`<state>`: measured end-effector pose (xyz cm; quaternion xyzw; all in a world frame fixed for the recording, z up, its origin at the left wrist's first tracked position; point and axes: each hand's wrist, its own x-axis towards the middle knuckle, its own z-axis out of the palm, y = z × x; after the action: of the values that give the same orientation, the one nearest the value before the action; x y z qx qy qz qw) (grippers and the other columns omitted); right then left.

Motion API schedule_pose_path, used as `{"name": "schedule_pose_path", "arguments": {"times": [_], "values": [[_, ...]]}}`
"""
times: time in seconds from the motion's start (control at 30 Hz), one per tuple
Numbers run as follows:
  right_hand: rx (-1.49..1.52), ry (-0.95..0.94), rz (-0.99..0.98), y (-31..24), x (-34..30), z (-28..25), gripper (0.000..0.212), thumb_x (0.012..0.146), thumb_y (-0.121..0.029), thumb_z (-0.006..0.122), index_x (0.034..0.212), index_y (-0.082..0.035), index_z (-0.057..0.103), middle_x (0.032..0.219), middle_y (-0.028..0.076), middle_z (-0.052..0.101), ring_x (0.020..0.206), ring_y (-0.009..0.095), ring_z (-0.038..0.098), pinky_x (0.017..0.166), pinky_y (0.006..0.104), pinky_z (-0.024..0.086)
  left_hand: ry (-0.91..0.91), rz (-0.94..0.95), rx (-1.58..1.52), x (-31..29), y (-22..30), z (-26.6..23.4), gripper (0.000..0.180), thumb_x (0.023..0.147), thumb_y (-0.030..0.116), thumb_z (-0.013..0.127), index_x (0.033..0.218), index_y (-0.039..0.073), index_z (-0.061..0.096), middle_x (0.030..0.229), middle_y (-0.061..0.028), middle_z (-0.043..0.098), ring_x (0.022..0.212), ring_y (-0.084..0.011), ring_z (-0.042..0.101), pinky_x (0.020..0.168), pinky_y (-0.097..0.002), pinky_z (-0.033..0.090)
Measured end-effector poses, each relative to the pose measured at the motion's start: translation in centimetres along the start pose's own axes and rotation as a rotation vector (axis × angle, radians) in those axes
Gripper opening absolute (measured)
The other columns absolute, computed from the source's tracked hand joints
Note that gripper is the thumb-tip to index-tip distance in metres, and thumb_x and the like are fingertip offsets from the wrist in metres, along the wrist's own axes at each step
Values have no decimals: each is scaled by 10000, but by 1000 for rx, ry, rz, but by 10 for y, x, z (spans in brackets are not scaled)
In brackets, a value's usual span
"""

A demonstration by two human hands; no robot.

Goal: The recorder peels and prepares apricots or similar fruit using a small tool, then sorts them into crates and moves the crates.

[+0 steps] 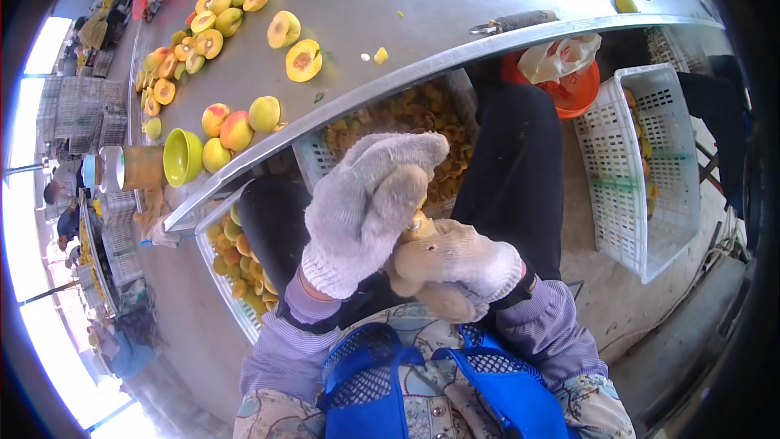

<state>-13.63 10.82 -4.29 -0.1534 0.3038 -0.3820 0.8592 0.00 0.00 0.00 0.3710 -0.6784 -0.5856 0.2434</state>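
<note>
Both my hands wear pale knit gloves and meet above my lap. My left hand (370,203) is closed, its fingers curled toward the right hand; whatever it may hold is hidden. Lower and to the right, my right hand (459,268) is closed too, with a yellow-orange peach piece (418,228) showing at its thumb side, between the two gloves. Most of that piece is covered. Beneath the hands, between my knees, stands a crate full of peach pieces (402,126).
On the metal table (357,12) lie peach halves (304,61), whole peaches (236,130), a green bowl (183,156) and a dark-handled tool (516,23). White crates (650,171) flank my legs. An orange bucket (578,93) stands under the table edge. People work far left.
</note>
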Motion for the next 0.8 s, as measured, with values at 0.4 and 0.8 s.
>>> {"name": "schedule_pose_path", "arguments": {"times": [0.4,0.8], "values": [[446,68,-35,10,-8,5,290,906,-292,680,954,-9,637,746,24,628,554,90,567,493,223,461,-88,275,127,11,-1,7,310,943,315,620,1088,56,711,1068,-119,694,957,-251,682,825,-317,535],[636,-356,5,16,-7,-11,328,894,-270,700,1072,-2,636,842,65,661,617,109,612,546,217,497,49,237,-279,-2,-10,26,368,986,302,579,1078,-39,682,1056,-139,685,959,-211,650,842,-328,515]]}}
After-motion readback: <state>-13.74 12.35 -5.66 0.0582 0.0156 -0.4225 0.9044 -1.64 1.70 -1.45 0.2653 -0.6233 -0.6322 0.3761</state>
